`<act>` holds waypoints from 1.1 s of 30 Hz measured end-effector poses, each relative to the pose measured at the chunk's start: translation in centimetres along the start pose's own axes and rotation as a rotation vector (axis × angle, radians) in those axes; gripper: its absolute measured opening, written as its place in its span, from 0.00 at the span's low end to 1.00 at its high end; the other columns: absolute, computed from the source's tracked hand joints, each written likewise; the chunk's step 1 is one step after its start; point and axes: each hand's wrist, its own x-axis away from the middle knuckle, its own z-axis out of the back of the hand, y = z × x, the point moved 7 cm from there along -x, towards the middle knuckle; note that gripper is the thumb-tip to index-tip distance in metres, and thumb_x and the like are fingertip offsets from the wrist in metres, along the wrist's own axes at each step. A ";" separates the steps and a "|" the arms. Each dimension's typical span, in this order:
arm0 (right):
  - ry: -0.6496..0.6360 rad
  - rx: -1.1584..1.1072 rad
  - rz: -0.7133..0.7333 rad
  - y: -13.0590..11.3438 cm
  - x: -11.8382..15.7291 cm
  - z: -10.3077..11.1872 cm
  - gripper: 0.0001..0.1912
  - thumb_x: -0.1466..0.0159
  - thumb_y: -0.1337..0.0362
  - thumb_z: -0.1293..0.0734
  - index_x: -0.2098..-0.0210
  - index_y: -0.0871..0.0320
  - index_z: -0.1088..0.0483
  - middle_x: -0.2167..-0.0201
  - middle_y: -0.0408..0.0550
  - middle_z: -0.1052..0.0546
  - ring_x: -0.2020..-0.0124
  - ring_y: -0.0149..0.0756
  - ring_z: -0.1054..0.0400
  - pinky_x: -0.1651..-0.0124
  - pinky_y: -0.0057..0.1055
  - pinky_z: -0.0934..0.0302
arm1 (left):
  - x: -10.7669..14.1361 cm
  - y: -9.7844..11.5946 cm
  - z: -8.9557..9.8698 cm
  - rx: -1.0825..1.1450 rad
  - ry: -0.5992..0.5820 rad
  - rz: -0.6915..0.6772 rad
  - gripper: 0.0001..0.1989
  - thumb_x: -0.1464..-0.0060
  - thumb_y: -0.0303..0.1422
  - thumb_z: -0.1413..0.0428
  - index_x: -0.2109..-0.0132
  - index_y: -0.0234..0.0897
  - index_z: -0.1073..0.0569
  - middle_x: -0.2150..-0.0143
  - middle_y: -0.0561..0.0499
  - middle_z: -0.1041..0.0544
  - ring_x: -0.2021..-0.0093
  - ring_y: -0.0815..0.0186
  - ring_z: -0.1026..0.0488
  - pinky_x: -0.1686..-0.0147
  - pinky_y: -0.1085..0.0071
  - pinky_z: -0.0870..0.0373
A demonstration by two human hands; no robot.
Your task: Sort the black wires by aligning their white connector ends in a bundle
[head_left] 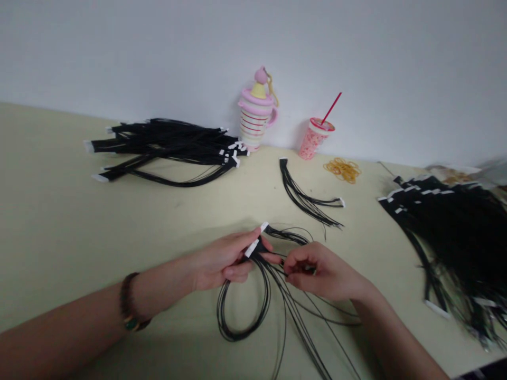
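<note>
A wire harness of thin black wires with white connectors is gripped in my left hand, near its connector end. Two white connectors show at the fingertips, and some wires curl down in a loop below the hand. My right hand is closed, its thumb and fingers pinched around one or more of the thin wires just right of the left fingers. Exactly how many wires it holds is hidden. Loose wire ends trail down and to the right, below my right hand.
Behind lies another wire harness. A pile of bundled harnesses sits at back left, and a larger black pile at right. Along the wall stand a pink-lidded cup and a red-patterned cup, with yellow rubber bands nearby.
</note>
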 end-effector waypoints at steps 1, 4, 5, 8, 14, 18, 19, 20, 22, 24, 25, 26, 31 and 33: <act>-0.005 -0.045 -0.008 0.0 0.0 0.1 0.05 0.43 0.73 0.39 0.75 0.63 0.36 0.81 0.39 0.39 0.80 0.25 0.48 0.80 0.20 0.55 | 0.0 -0.1 -0.2 0.058 -0.015 0.019 0.18 0.40 0.45 0.56 0.62 0.36 0.30 0.78 0.56 0.34 0.87 0.79 0.57 0.86 0.77 0.58; -0.012 -0.083 0.016 -0.1 0.1 0.3 0.04 0.44 0.72 0.39 0.75 0.62 0.36 0.80 0.39 0.39 0.79 0.26 0.48 0.79 0.21 0.54 | -0.1 -0.2 -0.3 0.150 -0.019 0.037 0.13 0.40 0.40 0.54 0.62 0.36 0.31 0.74 0.55 0.29 0.88 0.80 0.54 0.86 0.77 0.58; -0.018 -0.064 0.030 -0.2 0.2 0.3 0.04 0.45 0.72 0.39 0.76 0.62 0.37 0.81 0.39 0.39 0.80 0.26 0.48 0.79 0.21 0.54 | -0.1 -0.3 -0.2 0.149 -0.013 0.032 0.11 0.41 0.38 0.53 0.61 0.36 0.31 0.75 0.55 0.29 0.88 0.80 0.53 0.86 0.77 0.58; 0.009 0.077 0.072 -0.5 0.2 0.1 0.05 0.44 0.73 0.38 0.76 0.62 0.34 0.82 0.38 0.38 0.81 0.26 0.47 0.80 0.22 0.54 | -0.3 -0.4 0.0 0.141 0.004 -0.014 0.08 0.42 0.36 0.51 0.60 0.36 0.31 0.74 0.55 0.28 0.89 0.80 0.51 0.87 0.78 0.58; 0.351 0.365 0.279 -2.3 0.1 -0.3 0.07 0.37 0.70 0.38 0.66 0.61 0.27 0.69 0.45 0.27 0.76 0.28 0.38 0.72 0.25 0.44 | -0.2 0.3 0.1 0.100 0.041 -0.176 0.11 0.40 0.37 0.52 0.57 0.36 0.32 0.75 0.56 0.33 0.85 0.78 0.44 0.85 0.79 0.49; 0.511 0.427 0.312 -2.4 0.2 -0.7 0.06 0.36 0.70 0.37 0.65 0.61 0.28 0.66 0.47 0.26 0.68 0.33 0.32 0.63 0.27 0.40 | -0.4 -0.2 -0.1 -0.018 0.017 -0.195 0.15 0.39 0.41 0.54 0.52 0.37 0.34 0.77 0.56 0.34 0.81 0.74 0.39 0.82 0.78 0.46; 0.528 0.450 0.311 -2.3 0.3 -0.9 0.06 0.36 0.70 0.37 0.65 0.61 0.28 0.67 0.47 0.26 0.68 0.33 0.32 0.63 0.27 0.40 | -0.5 -0.4 -0.1 -0.053 0.012 -0.197 0.15 0.39 0.42 0.54 0.52 0.38 0.35 0.78 0.57 0.35 0.80 0.73 0.38 0.81 0.78 0.44; 0.539 0.470 0.308 -2.2 0.3 -1.1 0.06 0.36 0.70 0.37 0.65 0.61 0.28 0.68 0.47 0.26 0.69 0.33 0.32 0.63 0.27 0.40 | -0.5 -0.7 -0.1 -0.082 0.007 -0.200 0.15 0.39 0.42 0.54 0.52 0.38 0.35 0.79 0.57 0.35 0.80 0.73 0.37 0.80 0.77 0.44; 0.547 0.485 0.298 -2.2 0.3 -1.2 0.05 0.37 0.71 0.37 0.66 0.61 0.29 0.70 0.46 0.27 0.71 0.32 0.33 0.65 0.27 0.41 | -0.6 -1.0 0.0 -0.121 -0.008 -0.208 0.14 0.39 0.42 0.55 0.53 0.39 0.35 0.78 0.57 0.35 0.79 0.73 0.37 0.79 0.77 0.43; 0.533 0.476 0.273 -2.2 0.3 -1.2 0.05 0.37 0.71 0.37 0.67 0.60 0.29 0.71 0.45 0.27 0.72 0.31 0.33 0.66 0.26 0.42 | -0.5 -1.1 0.0 -0.148 -0.038 -0.204 0.13 0.38 0.42 0.56 0.54 0.39 0.35 0.78 0.57 0.35 0.78 0.73 0.37 0.78 0.77 0.43; 0.521 0.467 0.254 -2.3 0.3 -1.1 0.05 0.37 0.71 0.37 0.68 0.60 0.30 0.71 0.44 0.27 0.72 0.31 0.34 0.67 0.26 0.42 | -0.5 -1.1 -0.1 -0.157 -0.058 -0.198 0.13 0.38 0.42 0.57 0.54 0.39 0.36 0.77 0.57 0.35 0.78 0.73 0.38 0.78 0.77 0.44; 0.499 0.463 0.233 -2.3 0.3 -1.0 0.06 0.36 0.71 0.38 0.68 0.60 0.30 0.72 0.43 0.27 0.73 0.31 0.34 0.68 0.26 0.43 | -0.4 -1.0 -0.3 -0.166 -0.077 -0.188 0.13 0.38 0.41 0.57 0.53 0.39 0.36 0.77 0.57 0.35 0.79 0.73 0.38 0.78 0.77 0.43; 0.310 0.586 0.170 -2.5 0.3 -1.4 0.10 0.32 0.68 0.43 0.65 0.61 0.32 0.69 0.48 0.27 0.69 0.35 0.33 0.65 0.29 0.42 | 0.0 -0.5 -0.9 -0.234 -0.116 -0.125 0.13 0.37 0.40 0.58 0.54 0.37 0.37 0.79 0.58 0.36 0.79 0.73 0.38 0.79 0.77 0.44; 0.294 0.635 0.160 -2.4 0.4 -1.4 0.11 0.31 0.68 0.45 0.63 0.61 0.32 0.68 0.49 0.27 0.68 0.37 0.33 0.64 0.31 0.42 | 0.0 -0.5 -0.8 -0.233 -0.109 -0.119 0.13 0.37 0.40 0.57 0.54 0.36 0.36 0.79 0.57 0.36 0.80 0.73 0.38 0.80 0.77 0.44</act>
